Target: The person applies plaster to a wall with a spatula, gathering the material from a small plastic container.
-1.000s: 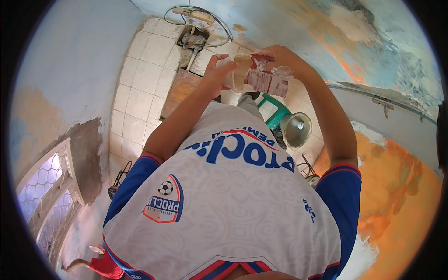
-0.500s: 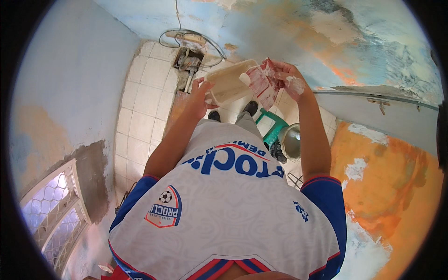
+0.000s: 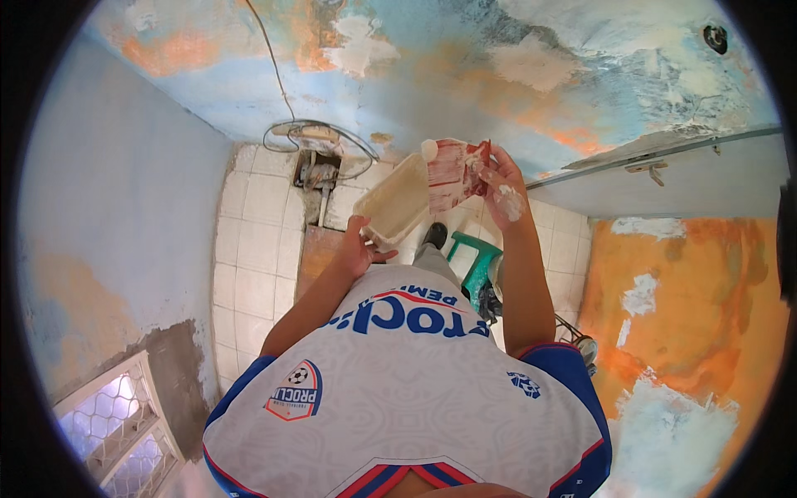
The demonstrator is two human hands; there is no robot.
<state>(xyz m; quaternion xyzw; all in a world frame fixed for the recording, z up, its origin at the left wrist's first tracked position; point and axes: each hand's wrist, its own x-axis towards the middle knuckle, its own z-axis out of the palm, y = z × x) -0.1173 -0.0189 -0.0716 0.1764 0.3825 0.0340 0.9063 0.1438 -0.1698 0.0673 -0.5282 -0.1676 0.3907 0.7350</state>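
Observation:
My left hand point(image 3: 359, 249) grips the near end of a shallow off-white rectangular tray point(image 3: 386, 199), which is tilted and smeared pale inside. My right hand point(image 3: 504, 187), streaked with white paste, is closed on a flat red scraper point(image 3: 448, 174) coated in white streaks. The scraper is at the tray's right end, overlapping it in view; whether they touch I cannot tell.
A patchy blue wall point(image 3: 432, 75) is ahead, with a looped cable point(image 3: 274, 133) above an opening holding pipes point(image 3: 320, 174). Below my hands are floor tiles point(image 3: 245, 274), a green plastic stool point(image 3: 477, 261) and my feet. A barred window point(image 3: 116, 407) is lower left, an orange wall point(image 3: 681, 315) right.
The view has tilted toward the wall ahead, so the hands appear lower. The tray has come more into view, and the red scraper has turned and shifted.

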